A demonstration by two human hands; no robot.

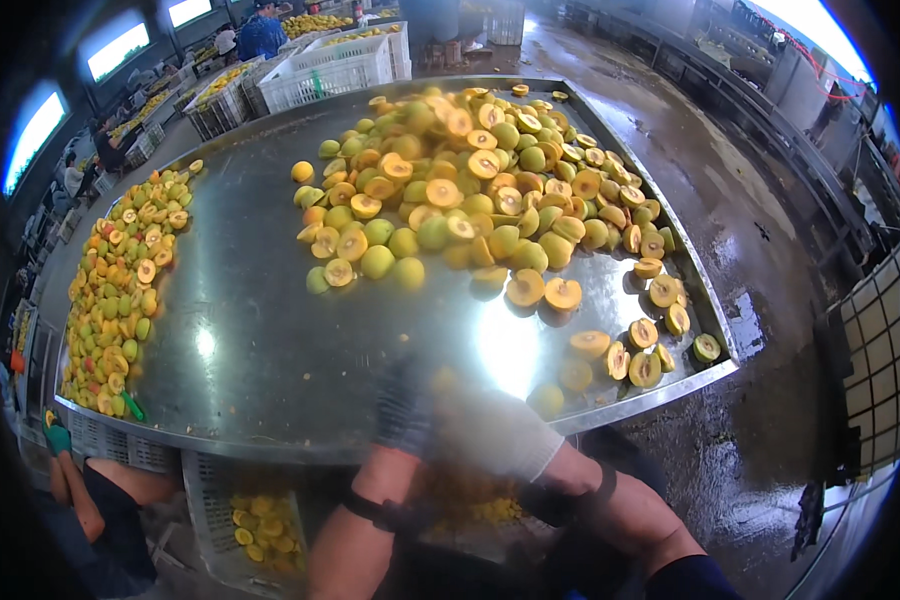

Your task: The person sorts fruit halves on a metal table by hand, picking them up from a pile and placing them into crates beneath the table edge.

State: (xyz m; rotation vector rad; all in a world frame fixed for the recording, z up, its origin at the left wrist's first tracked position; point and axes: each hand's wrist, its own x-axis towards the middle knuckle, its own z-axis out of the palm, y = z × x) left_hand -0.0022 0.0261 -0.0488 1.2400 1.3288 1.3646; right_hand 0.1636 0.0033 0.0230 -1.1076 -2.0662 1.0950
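Observation:
My left hand [407, 408], in a dark striped glove, is over the near edge of the metal table [270, 330]. Close against it is my right hand [500, 430], in a whitish glove. A smeared patch in the picture covers the fingers of both, so whether they hold anything cannot be made out. Beyond them lies a big heap of yellow-green stone fruit [470, 180], many cut in half with the stones showing. Several fruit halves [645, 368] lie loose to the right of my hands, by the table's right corner.
Another fruit pile [120, 290] lines the table's left side, near a green-handled tool [133, 406]. A co-worker's green-gloved hand [58, 435] is beyond that edge. Below the table stands a crate [210, 500] holding fruit [267, 527]. White crates [330, 75] stand behind; wet floor [760, 230] lies right.

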